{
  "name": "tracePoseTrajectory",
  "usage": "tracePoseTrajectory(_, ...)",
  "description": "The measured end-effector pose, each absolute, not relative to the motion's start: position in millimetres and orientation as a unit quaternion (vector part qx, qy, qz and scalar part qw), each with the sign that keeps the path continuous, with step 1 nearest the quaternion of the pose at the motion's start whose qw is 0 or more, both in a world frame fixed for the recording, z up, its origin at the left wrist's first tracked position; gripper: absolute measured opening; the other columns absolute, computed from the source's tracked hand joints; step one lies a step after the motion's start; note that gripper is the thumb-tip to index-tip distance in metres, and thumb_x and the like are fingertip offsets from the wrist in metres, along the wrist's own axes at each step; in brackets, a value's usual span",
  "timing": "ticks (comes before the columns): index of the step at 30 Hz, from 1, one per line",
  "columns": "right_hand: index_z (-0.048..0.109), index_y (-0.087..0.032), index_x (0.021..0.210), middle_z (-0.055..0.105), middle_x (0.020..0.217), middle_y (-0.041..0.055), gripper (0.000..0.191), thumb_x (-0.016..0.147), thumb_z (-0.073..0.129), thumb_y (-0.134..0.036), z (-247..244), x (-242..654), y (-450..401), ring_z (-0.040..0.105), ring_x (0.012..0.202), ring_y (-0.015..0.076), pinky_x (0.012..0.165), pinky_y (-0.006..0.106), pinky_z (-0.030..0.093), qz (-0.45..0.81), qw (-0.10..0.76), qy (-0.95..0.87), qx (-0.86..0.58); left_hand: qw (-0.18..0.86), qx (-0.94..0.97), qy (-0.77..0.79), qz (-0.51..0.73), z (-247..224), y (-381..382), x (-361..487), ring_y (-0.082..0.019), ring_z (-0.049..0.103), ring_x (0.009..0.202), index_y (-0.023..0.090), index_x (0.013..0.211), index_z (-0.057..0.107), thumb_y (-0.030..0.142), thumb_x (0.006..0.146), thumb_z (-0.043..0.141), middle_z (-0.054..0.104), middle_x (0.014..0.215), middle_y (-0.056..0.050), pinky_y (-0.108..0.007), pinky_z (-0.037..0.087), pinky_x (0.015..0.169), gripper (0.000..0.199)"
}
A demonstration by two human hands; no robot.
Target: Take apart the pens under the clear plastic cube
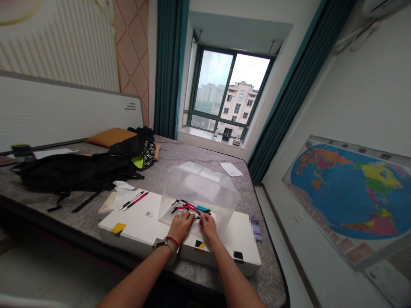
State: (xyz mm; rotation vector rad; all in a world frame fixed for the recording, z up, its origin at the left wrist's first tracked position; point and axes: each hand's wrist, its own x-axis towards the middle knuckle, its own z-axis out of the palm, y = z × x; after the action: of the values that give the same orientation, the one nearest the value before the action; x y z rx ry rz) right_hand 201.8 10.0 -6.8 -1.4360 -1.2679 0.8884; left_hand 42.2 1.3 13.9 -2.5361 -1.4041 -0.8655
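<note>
1. Left hand [182, 226]: positioned over the front of the clear plastic box [199, 184]; the fingers are bent and pressed together, pinching one end of a blue pen [197, 217]; the left thumb is too small to make out.
2. Right hand [208, 226]: positioned just beside the left hand; the fingers are curled inward, with the fingertips pinching the other end of the blue pen.
3. Blue pen: located between the two sets of fingertips; only a short length is visible, the remainder being covered by the hands.
4. Pile of pens [194, 207]: located just beyond the hands, within the outline of the clear plastic box; red, black and teal parts lie crossed over one another.
5. Clear plastic box: rests on the white boxes [145, 228]; which way its open side faces cannot be told.
6. Black-and-white pen [130, 201] and red pen [135, 201]: lie side by side, left of the clear plastic box.
7. Surroundings: the white boxes rest on the bed [189, 149]; a black backpack [73, 169] lies to the left, near an orange pillow [109, 138]; a world map [340, 184] is located on the right.
</note>
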Motion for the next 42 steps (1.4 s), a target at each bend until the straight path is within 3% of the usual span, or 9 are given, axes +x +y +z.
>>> tracePoseTrajectory(3,0.051,-0.019,0.064,0.054,0.053,-0.0018,0.039,0.083,0.046,-0.053,-11.2,204.2,12.1,0.047,0.044,0.0112,0.045,0.022,0.036,0.374,0.499,-0.528,-0.576,0.045,-0.836,-0.466,-0.288,11.3,2.2,43.0,-0.020,0.055,0.092,0.023,0.113,0.054,0.031,0.095,0.040,0.059,0.103,-0.007,-0.033,0.040,0.077,0.025)
tracePoseTrajectory(8,0.050,-0.020,0.064,0.054,0.053,-0.0022,0.039,0.083,0.046,-0.054,-13.7,205.6,12.8,0.046,0.043,0.0106,0.043,0.022,0.035,0.382,0.513,-0.518,-0.568,0.029,-0.849,-0.459,-0.260,10.7,2.2,42.7,-0.016,0.055,0.080,0.025,0.113,0.054,0.017,0.093,0.039,0.057,0.099,-0.005,-0.029,0.041,0.071,0.026)
tracePoseTrajectory(16,0.050,-0.020,0.066,0.054,0.055,-0.0020,0.037,0.082,0.047,-0.053,-15.3,205.4,14.0,0.045,0.043,0.0105,0.043,0.022,0.035,0.385,0.515,-0.510,-0.572,0.054,-0.840,-0.462,-0.280,18.2,-0.5,42.3,-0.022,0.053,0.095,0.024,0.108,0.056,0.024,0.097,0.034,0.059,0.100,-0.007,-0.035,0.038,0.080,0.025)
tracePoseTrajectory(23,0.052,-0.019,0.070,0.053,0.052,-0.0026,0.034,0.082,0.049,-0.050,-15.0,206.6,13.5,0.045,0.043,0.0110,0.043,0.022,0.035,0.387,0.519,-0.512,-0.564,0.026,-0.842,-0.467,-0.268,13.0,1.0,42.4,-0.019,0.056,0.083,0.028,0.120,0.051,0.032,0.096,0.038,0.058,0.098,-0.005,-0.031,0.040,0.071,0.028)
tracePoseTrajectory(27,0.051,-0.019,0.071,0.056,0.057,-0.0018,0.031,0.081,0.051,-0.049,-15.0,206.8,14.1,0.046,0.044,0.0108,0.043,0.022,0.036,0.387,0.524,-0.508,-0.564,0.026,-0.847,-0.468,-0.251,12.0,1.2,41.0,-0.017,0.056,0.076,0.030,0.121,0.051,0.024,0.095,0.037,0.058,0.094,-0.003,-0.029,0.040,0.066,0.030)
tracePoseTrajectory(34,0.053,-0.019,0.074,0.052,0.051,-0.0041,0.030,0.080,0.052,-0.048,-15.9,207.7,14.2,0.045,0.043,0.0107,0.044,0.021,0.036,0.384,0.523,-0.508,-0.566,0.048,-0.842,-0.456,-0.284,13.9,1.1,41.1,-0.020,0.055,0.092,0.026,0.112,0.056,0.024,0.095,0.038,0.060,0.099,-0.006,-0.033,0.039,0.077,0.024)
tracePoseTrajectory(42,0.056,-0.018,0.072,0.051,0.048,-0.0042,0.030,0.079,0.054,-0.048,-10.1,205.8,12.0,0.044,0.042,0.0114,0.045,0.022,0.036,0.372,0.523,-0.510,-0.573,0.075,-0.838,-0.461,-0.281,14.6,0.8,40.9,-0.022,0.053,0.093,0.025,0.111,0.058,0.025,0.096,0.037,0.062,0.099,-0.006,-0.035,0.036,0.077,0.025)
